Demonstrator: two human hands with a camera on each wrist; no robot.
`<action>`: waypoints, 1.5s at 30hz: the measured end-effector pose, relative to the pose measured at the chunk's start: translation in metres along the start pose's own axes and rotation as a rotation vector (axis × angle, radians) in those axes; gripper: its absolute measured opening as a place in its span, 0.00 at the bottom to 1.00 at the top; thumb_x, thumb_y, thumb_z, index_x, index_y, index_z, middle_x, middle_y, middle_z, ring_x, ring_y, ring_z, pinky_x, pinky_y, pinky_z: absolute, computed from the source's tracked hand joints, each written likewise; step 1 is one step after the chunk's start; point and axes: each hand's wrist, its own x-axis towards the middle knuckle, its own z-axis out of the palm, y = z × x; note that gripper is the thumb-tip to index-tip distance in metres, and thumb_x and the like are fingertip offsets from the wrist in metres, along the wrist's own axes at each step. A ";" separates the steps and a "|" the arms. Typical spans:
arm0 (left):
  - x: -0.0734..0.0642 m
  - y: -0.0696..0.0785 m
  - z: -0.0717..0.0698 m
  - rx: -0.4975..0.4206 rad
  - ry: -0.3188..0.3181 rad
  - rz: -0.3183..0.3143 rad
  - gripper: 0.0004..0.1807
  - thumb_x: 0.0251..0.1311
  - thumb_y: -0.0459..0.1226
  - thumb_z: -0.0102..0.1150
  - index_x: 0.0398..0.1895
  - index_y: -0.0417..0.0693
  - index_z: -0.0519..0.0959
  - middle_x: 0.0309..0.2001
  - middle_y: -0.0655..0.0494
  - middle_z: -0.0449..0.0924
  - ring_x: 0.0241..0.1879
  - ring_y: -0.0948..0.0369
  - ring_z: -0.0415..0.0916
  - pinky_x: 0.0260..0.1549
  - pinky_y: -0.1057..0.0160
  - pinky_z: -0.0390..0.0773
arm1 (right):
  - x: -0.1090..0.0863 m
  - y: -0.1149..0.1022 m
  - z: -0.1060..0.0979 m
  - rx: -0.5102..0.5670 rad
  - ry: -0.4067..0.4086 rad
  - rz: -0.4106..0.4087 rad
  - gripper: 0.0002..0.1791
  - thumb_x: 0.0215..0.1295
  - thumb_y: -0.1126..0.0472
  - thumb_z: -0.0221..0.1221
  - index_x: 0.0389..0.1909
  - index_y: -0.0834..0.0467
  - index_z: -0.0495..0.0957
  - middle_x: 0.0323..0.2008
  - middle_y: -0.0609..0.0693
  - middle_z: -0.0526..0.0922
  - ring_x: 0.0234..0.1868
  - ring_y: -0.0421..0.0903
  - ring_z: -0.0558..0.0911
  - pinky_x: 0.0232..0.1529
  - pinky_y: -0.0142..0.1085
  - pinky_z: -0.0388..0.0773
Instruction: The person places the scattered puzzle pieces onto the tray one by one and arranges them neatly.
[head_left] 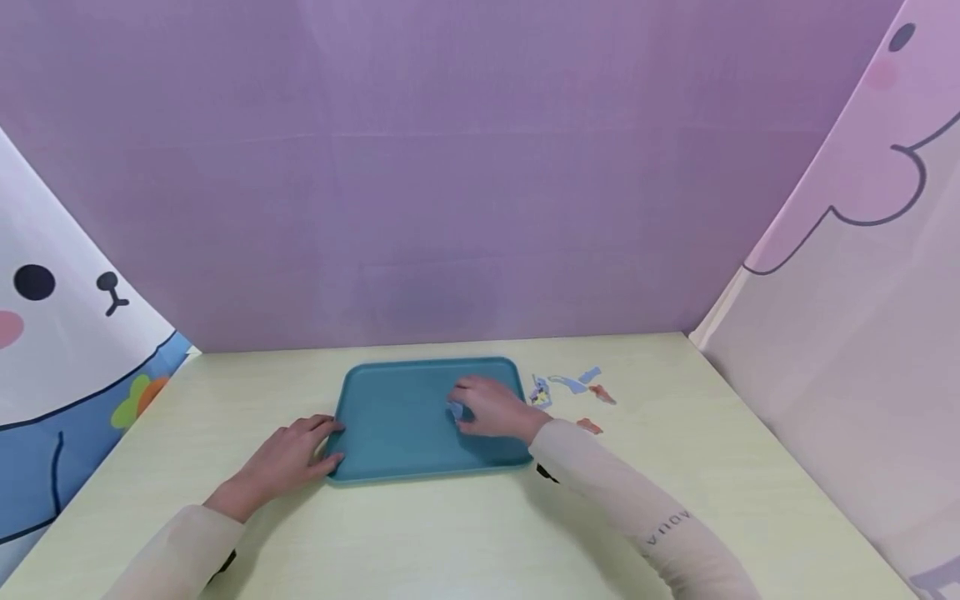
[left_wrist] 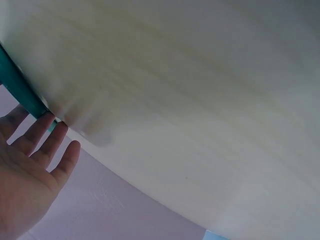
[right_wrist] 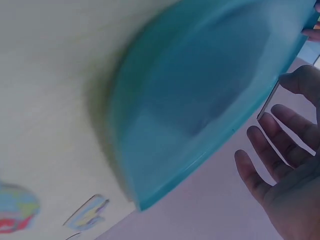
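On the pale table (head_left: 420, 542) lies the tray (head_left: 397, 417), which looks like stiff plastic, probably light and easy to slide; its raised rim gives the best hold; the left hand (head_left: 296, 454) touches this rim at the left side, its fingers a little spread; the right hand (head_left: 492, 408) is above the tray and pinches a piece (head_left: 456, 409) between thumb and finger; this piece is thin and flat, seemingly light as card, so it may bend under hard pressing and should be taken by its edges; right of the tray are loose pieces (head_left: 602, 394); the rim stands between them and the tray's floor.
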 end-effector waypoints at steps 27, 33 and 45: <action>0.002 0.000 -0.001 0.009 -0.008 0.000 0.23 0.51 0.47 0.62 0.47 0.42 0.77 0.47 0.43 0.77 0.44 0.47 0.77 0.35 0.48 0.76 | 0.076 -0.019 0.006 -0.034 -0.050 -0.042 0.17 0.58 0.52 0.59 0.49 0.51 0.77 0.47 0.44 0.77 0.47 0.41 0.75 0.48 0.35 0.72; 0.000 0.004 -0.006 0.005 -0.029 -0.018 0.23 0.51 0.46 0.62 0.48 0.42 0.77 0.47 0.43 0.77 0.44 0.47 0.77 0.36 0.47 0.76 | 0.089 -0.028 0.009 -0.025 -0.077 -0.016 0.18 0.60 0.52 0.58 0.52 0.50 0.75 0.51 0.44 0.75 0.51 0.42 0.73 0.53 0.38 0.70; 0.000 0.004 -0.004 -0.007 -0.029 -0.024 0.23 0.51 0.46 0.62 0.48 0.42 0.77 0.48 0.44 0.77 0.45 0.47 0.76 0.38 0.48 0.76 | 0.110 -0.034 0.018 -0.027 -0.074 0.016 0.19 0.60 0.51 0.58 0.53 0.48 0.74 0.51 0.43 0.74 0.53 0.42 0.72 0.53 0.38 0.70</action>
